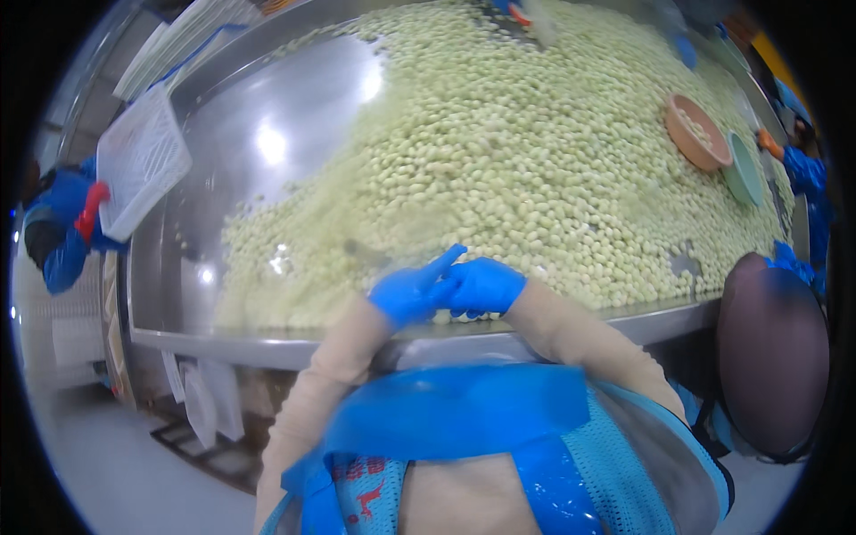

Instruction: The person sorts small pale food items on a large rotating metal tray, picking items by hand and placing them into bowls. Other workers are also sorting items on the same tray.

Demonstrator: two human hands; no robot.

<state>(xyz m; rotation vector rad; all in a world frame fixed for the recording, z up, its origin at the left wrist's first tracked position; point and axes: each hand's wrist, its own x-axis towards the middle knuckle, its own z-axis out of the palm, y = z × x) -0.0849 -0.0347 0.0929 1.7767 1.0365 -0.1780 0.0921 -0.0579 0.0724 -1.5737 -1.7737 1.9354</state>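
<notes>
My left hand (411, 294) and my right hand (487, 284), both in blue gloves, meet over the near edge of a broad steel table (231, 147). The left fingers lie across the right fingers, with one left digit pointing up and right. My right fingers curl downward, close to several pieces at the rim. A thick layer of small, pale green, oval produce pieces (495, 154), possibly peeled beans, spreads beyond both hands. The overlap hides whether anything is inside either hand. Pieces left of my hands look blurred.
A white slatted crate (144, 164) tilts over the left rim, beside a person's red glove (90, 210). A pink bowl (689, 148) with pieces and a green bowl (743, 174) sit at right, near an orange glove (770, 144). A large dark rounded shape (772, 361) stands at near right.
</notes>
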